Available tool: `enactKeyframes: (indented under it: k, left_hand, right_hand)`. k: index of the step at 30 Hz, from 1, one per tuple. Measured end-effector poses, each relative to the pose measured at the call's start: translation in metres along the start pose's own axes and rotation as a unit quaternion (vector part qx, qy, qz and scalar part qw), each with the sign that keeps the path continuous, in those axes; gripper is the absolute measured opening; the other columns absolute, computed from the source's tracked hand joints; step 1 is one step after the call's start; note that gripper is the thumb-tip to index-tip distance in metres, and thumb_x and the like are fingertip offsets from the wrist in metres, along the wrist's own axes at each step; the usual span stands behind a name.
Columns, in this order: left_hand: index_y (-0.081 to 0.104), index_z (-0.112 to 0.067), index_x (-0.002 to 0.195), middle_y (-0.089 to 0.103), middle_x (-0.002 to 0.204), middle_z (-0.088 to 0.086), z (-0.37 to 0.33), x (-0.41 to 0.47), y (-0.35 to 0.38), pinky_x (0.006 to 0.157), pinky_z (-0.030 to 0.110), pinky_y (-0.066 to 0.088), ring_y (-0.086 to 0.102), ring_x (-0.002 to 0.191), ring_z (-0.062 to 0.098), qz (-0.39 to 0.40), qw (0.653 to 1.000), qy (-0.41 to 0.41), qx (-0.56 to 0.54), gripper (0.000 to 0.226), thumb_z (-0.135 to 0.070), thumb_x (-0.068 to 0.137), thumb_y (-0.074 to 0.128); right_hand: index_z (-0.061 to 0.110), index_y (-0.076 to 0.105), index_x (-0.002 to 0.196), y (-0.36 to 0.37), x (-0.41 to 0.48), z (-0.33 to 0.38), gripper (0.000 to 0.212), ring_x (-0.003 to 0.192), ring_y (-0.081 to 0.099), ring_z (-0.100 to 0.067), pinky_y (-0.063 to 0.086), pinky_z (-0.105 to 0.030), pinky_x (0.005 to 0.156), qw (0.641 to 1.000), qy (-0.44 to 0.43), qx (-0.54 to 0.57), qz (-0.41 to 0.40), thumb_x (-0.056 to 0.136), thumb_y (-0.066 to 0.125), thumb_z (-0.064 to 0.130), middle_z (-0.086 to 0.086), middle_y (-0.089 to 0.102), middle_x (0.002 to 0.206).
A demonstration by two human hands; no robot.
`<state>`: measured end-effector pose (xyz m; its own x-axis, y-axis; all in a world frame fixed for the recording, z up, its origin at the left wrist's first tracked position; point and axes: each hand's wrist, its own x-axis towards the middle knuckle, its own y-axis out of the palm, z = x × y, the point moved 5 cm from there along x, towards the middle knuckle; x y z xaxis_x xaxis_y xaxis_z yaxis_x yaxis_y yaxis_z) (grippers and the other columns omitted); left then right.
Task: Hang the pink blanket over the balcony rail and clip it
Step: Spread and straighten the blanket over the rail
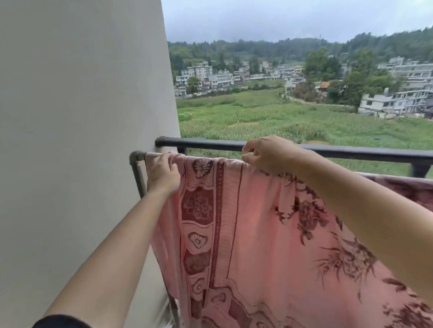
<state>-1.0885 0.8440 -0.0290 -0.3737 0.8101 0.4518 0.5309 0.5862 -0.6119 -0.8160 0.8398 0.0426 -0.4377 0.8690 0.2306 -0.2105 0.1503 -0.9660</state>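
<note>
Blanket (252,225) — pink, dark red floral print and border, draped over a grey pipe (137,168) that runs just inside the black rail (361,152); it hangs down toward the person. Left hand (162,174): fingers closed on the blanket's left edge at the pipe, near the pipe's elbow. Right hand (268,155): on the fold atop the pipe, fingertips pinching the cloth. Beige wall (68,122) to the left — fields and buildings beyond.

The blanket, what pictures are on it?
In the head view, the pink blanket has dark red flowers and a patterned border.
</note>
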Motion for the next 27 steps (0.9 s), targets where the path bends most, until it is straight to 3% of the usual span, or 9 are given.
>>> enactKeyframes:
  k: [5, 8, 10, 13, 15, 17, 20, 24, 27]
  left_hand:
    - [0.035, -0.006, 0.145, 0.038, 0.150, 0.018, 0.039, 0.012, 0.002, 0.114, 0.043, 0.033, 0.040, 0.136, 0.032, -0.045, 0.982, -0.146, -0.112, 0.052, -0.028, 0.099, 0.047]
    - [0.023, -0.015, 0.153, 0.040, 0.151, 0.011, 0.058, 0.020, 0.017, 0.114, 0.045, 0.035, 0.043, 0.136, 0.027, -0.026, 0.930, -0.204, -0.306, 0.057, -0.037, 0.102, 0.039]
    - [0.020, -0.019, 0.154, 0.036, 0.153, 0.006, 0.067, 0.026, 0.020, 0.115, 0.042, 0.032, 0.039, 0.138, 0.024, -0.051, 0.911, -0.227, -0.340, 0.061, -0.048, 0.103, 0.034]
    - [0.047, -0.011, 0.137, 0.057, 0.132, 0.008, 0.082, 0.037, 0.018, 0.098, 0.034, 0.044, 0.055, 0.117, 0.022, -0.038, 0.928, -0.230, -0.290, 0.061, -0.057, 0.100, 0.032]
    - [0.065, -0.012, 0.099, 0.067, 0.092, 0.005, 0.088, 0.046, 0.006, 0.076, 0.034, 0.048, 0.062, 0.090, 0.024, -0.078, 0.967, -0.173, -0.170, 0.052, -0.055, 0.100, 0.036]
    - [0.054, -0.014, 0.071, 0.055, 0.066, -0.001, 0.090, 0.057, -0.017, 0.063, 0.037, 0.041, 0.054, 0.068, 0.024, -0.196, 0.971, -0.107, -0.086, 0.043, -0.041, 0.103, 0.042]
    - [0.036, -0.018, 0.063, 0.041, 0.057, -0.007, 0.089, 0.072, -0.051, 0.056, 0.032, 0.033, 0.037, 0.054, 0.010, -0.321, 0.943, -0.064, -0.066, 0.044, -0.033, 0.103, 0.043]
    - [0.032, -0.022, 0.061, 0.036, 0.057, -0.011, 0.095, 0.096, -0.081, 0.050, 0.020, 0.028, 0.035, 0.051, 0.003, -0.343, 0.936, -0.049, -0.059, 0.045, -0.033, 0.103, 0.044]
    - [0.028, -0.023, 0.061, 0.031, 0.055, -0.010, 0.100, 0.111, -0.094, 0.049, 0.023, 0.026, 0.031, 0.050, 0.005, -0.323, 0.945, -0.046, -0.037, 0.047, -0.034, 0.102, 0.047]
  right_hand:
    - [0.021, 0.061, 0.130, 0.008, 0.065, 0.034, 0.031, 0.106, 0.062, -0.019, 0.052, -0.036, 0.093, 0.996, -0.066, 0.018, 0.059, 0.102, 0.050, 0.028, -0.003, 0.064, 0.130]
    - [0.023, 0.062, 0.131, 0.015, 0.104, 0.051, 0.033, 0.111, 0.062, -0.021, 0.049, -0.040, 0.101, 0.990, -0.106, 0.020, 0.096, 0.101, 0.049, 0.016, -0.002, 0.063, 0.132]
    - [0.024, 0.062, 0.131, 0.021, 0.132, 0.061, 0.035, 0.109, 0.065, -0.021, 0.049, -0.042, 0.103, 0.984, -0.127, 0.033, 0.124, 0.100, 0.051, 0.013, -0.002, 0.065, 0.129]
    - [0.024, 0.061, 0.132, 0.031, 0.175, 0.080, 0.036, 0.108, 0.067, -0.023, 0.051, -0.041, 0.100, 0.971, -0.167, 0.037, 0.170, 0.098, 0.056, 0.014, -0.003, 0.066, 0.126]
    - [0.023, 0.059, 0.136, 0.040, 0.204, 0.095, 0.041, 0.115, 0.064, -0.023, 0.049, -0.039, 0.102, 0.960, -0.208, 0.011, 0.186, 0.097, 0.056, 0.009, -0.004, 0.063, 0.132]
    - [0.022, 0.054, 0.140, 0.053, 0.234, 0.111, 0.051, 0.120, 0.060, -0.022, 0.047, -0.037, 0.104, 0.950, -0.239, 0.006, 0.199, 0.094, 0.057, 0.000, -0.004, 0.058, 0.139]
    - [0.021, 0.036, 0.151, 0.085, 0.256, 0.140, 0.072, 0.128, 0.053, -0.021, 0.047, -0.039, 0.107, 0.917, -0.285, 0.054, 0.272, 0.089, 0.060, -0.008, -0.002, 0.048, 0.149]
    - [0.013, 0.056, 0.129, 0.125, 0.263, 0.166, 0.039, 0.116, 0.060, -0.019, 0.049, -0.039, 0.103, 0.871, -0.360, 0.043, 0.332, 0.094, 0.050, -0.001, -0.004, 0.065, 0.124]
    - [0.017, 0.065, 0.117, 0.118, 0.280, 0.163, 0.029, 0.097, 0.068, -0.012, 0.057, -0.029, 0.085, 0.877, -0.328, 0.040, 0.348, 0.095, 0.051, 0.004, 0.000, 0.071, 0.112]
